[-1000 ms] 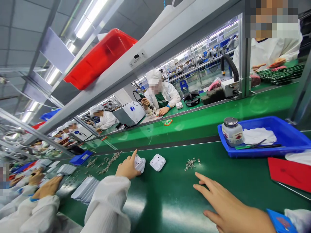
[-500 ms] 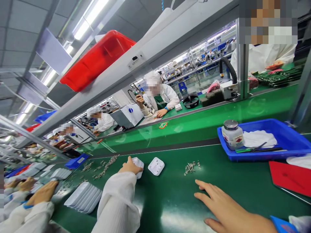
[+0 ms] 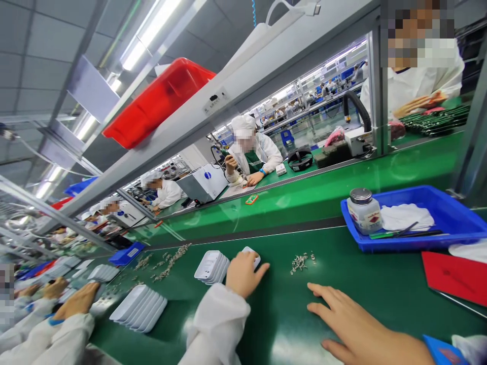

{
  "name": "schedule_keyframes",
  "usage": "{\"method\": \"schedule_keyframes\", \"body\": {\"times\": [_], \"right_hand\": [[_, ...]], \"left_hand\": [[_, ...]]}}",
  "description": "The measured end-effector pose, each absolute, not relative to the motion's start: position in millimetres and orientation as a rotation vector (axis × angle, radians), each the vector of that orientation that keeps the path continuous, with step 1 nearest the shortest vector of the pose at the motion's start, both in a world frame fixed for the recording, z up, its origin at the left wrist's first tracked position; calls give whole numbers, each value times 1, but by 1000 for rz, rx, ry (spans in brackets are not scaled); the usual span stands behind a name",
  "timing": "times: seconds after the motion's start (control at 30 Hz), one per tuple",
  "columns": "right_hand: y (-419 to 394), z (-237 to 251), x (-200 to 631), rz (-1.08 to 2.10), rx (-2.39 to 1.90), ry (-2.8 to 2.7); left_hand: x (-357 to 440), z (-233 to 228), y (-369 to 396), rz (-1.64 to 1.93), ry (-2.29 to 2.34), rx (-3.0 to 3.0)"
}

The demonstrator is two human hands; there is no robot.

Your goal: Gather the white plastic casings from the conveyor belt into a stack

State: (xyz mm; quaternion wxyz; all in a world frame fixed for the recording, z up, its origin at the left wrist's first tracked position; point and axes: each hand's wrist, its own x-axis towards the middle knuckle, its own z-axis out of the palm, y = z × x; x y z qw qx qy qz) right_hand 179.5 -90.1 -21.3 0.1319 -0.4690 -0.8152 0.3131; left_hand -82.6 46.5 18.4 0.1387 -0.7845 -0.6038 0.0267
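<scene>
My left hand (image 3: 245,274) reaches over a single white plastic cover (image 3: 251,256), its thumb spread out to the right. The fingers partly hide the cover, and I cannot see whether they touch it. Just left of that hand stands a stack of white plastic covers (image 3: 211,267). My right hand (image 3: 350,324) hovers above the green work surface with its fingers spread and nothing in them. A small pile of metal parts (image 3: 299,264) lies beyond the right fingertips.
At the right, a blue tray (image 3: 456,218) holds a lidded jar (image 3: 364,210) and a white cloth. A red sheet (image 3: 454,284) lies below it. Another stack of covers (image 3: 139,309) and scattered metal parts (image 3: 173,261) are at left, near a co-worker's hand (image 3: 81,300).
My left hand has moved right, off the stack of covers and over the single cover. My right hand has hardly moved. The view has shifted slightly.
</scene>
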Motion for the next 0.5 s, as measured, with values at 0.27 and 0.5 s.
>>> {"method": "schedule_keyframes", "body": {"times": [0.27, 0.5], "right_hand": [[-91, -28, 178, 836, -1365, -2382], [-89, -39, 178, 801, -1284, -2345]], "left_hand": [[-109, 19, 31, 114, -1493, -2325], [-200, 75, 31, -19, -1549, -2187]]}}
